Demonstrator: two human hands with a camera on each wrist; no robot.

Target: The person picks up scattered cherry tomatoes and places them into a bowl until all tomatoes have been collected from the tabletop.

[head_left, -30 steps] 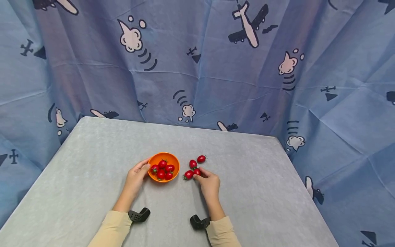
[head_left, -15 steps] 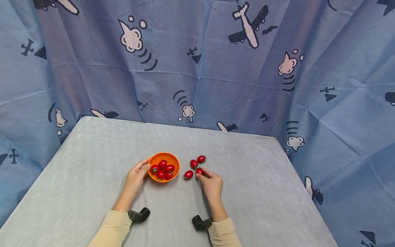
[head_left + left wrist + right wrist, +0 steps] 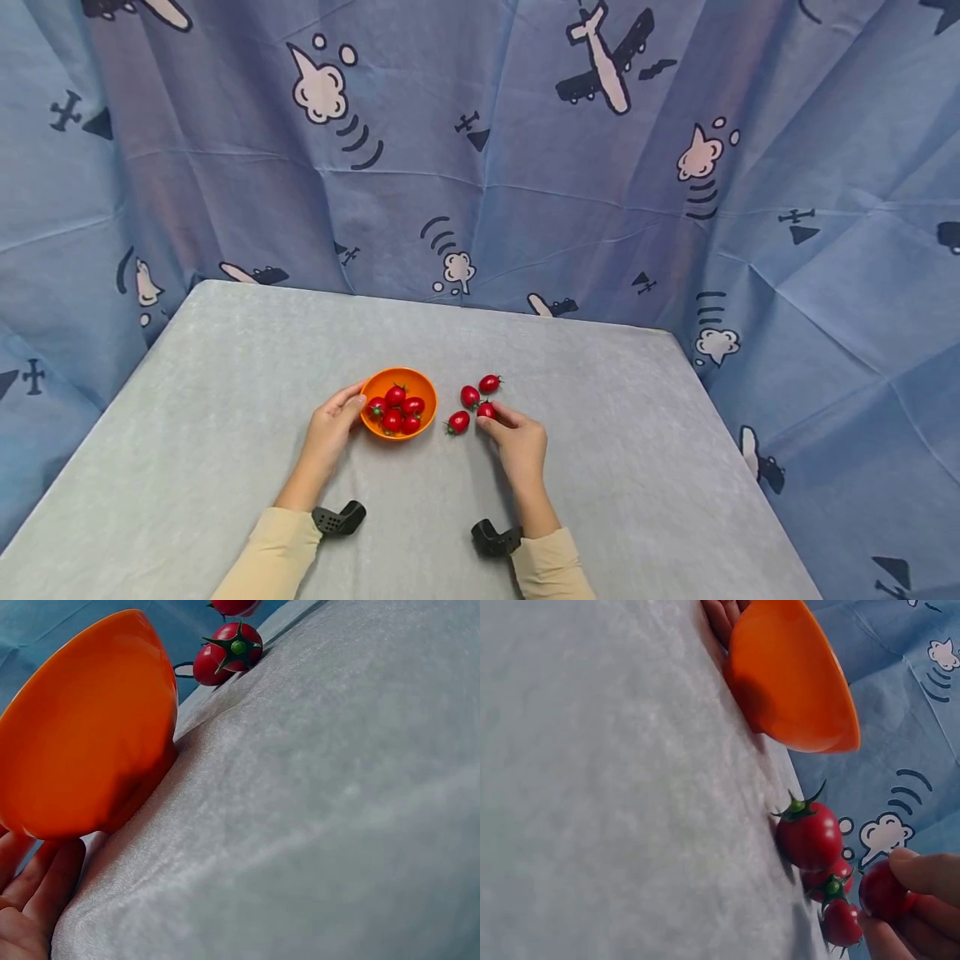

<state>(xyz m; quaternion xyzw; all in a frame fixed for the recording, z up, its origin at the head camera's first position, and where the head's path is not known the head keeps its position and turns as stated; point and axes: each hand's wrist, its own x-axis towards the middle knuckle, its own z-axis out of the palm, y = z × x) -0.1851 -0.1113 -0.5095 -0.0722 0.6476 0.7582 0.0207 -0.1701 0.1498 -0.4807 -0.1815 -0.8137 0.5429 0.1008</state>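
Note:
An orange bowl [image 3: 397, 377] holding several red cherry tomatoes [image 3: 392, 420] stands on the table. My left hand [image 3: 330, 429] grips its left side, thumb at the rim and fingers along the outside; in the left wrist view the fingers [image 3: 52, 881] lie against the bowl's lower wall. My right hand [image 3: 521, 446] pinches one cherry tomato [image 3: 885, 891] between thumb and fingertips, just right of the loose ones. Three other cherry tomatoes lie between bowl and hand: one nearest [image 3: 458, 422], one behind it [image 3: 470, 397], and one farthest back [image 3: 490, 384]. Green stems show on them.
A pale grey cloth covers the table [image 3: 600, 417]. Blue curtain [image 3: 405, 167] with airplane prints hangs along the back and sides. Each wrist wears a black camera mount, on the left [image 3: 339, 518] and on the right [image 3: 495, 539].
My right hand has drawn a cherry tomato slightly right and away from the others, and a gap now shows beside the nearest loose one. The left hand and bowl have stayed put.

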